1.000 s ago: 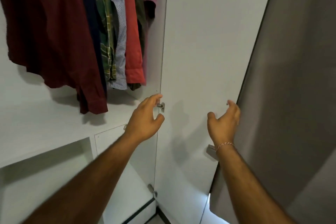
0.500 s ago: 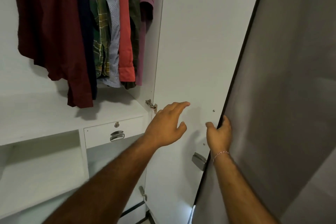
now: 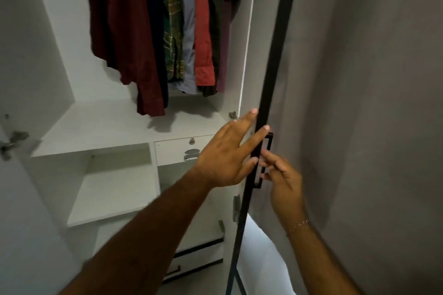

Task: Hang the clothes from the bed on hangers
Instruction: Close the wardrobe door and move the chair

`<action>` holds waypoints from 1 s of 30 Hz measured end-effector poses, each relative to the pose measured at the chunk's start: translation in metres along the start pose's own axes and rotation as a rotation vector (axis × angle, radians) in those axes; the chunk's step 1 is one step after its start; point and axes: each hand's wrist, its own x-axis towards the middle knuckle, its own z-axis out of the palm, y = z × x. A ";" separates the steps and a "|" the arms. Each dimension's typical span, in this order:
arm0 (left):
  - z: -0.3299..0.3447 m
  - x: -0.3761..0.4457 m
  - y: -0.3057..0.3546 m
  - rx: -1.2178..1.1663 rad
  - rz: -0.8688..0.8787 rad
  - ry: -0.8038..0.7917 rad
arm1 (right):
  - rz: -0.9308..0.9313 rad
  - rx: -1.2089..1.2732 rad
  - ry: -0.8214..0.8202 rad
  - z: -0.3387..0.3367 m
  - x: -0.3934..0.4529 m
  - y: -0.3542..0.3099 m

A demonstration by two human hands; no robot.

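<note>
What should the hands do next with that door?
Probably swing the door shut. The left hand lies flat on its dark edge, the right hand is at the handle, and the shirts already hang inside.

A home bedroom: open white wardrobe (image 3: 60,67) with hanging shirts (image 3: 153,31), shelves, a small drawer (image 3: 177,151).

The hanging shirts (image 3: 153,31) run off the top edge above the wardrobe door (image 3: 271,55), so their hangers and rail are out of sight. The right hand (image 3: 282,179) has its fingertips tucked behind the door's black handle (image 3: 262,160) (whether they curl round it is unclear). The hinge (image 3: 12,142), far left of the door, is smeared by blur.
</note>
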 end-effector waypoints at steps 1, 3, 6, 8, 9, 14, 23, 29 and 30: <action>-0.004 -0.009 -0.009 -0.006 -0.044 0.020 | -0.100 -0.066 -0.092 0.013 -0.001 0.002; -0.012 -0.026 -0.025 0.025 -0.141 0.053 | -0.313 -0.297 -0.209 0.042 -0.006 0.011; -0.031 -0.052 -0.051 0.170 -0.322 0.040 | -0.421 -0.502 -0.168 0.085 -0.012 0.022; -0.045 -0.065 -0.068 0.345 -0.417 -0.011 | -0.361 -0.450 -0.168 0.110 -0.003 0.026; -0.053 -0.070 -0.076 0.425 -0.434 -0.044 | -0.326 -0.432 -0.201 0.120 0.005 0.027; -0.076 -0.086 -0.116 0.610 -0.396 -0.149 | -0.407 -0.569 -0.424 0.174 0.050 0.032; -0.070 -0.093 -0.197 0.656 -0.494 -0.184 | -0.459 -0.976 -0.581 0.240 0.101 0.046; -0.064 -0.092 -0.256 0.682 -0.475 -0.218 | -0.376 -1.028 -0.582 0.283 0.128 0.051; -0.063 -0.091 -0.263 0.671 -0.472 -0.220 | -0.363 -1.037 -0.581 0.290 0.133 0.051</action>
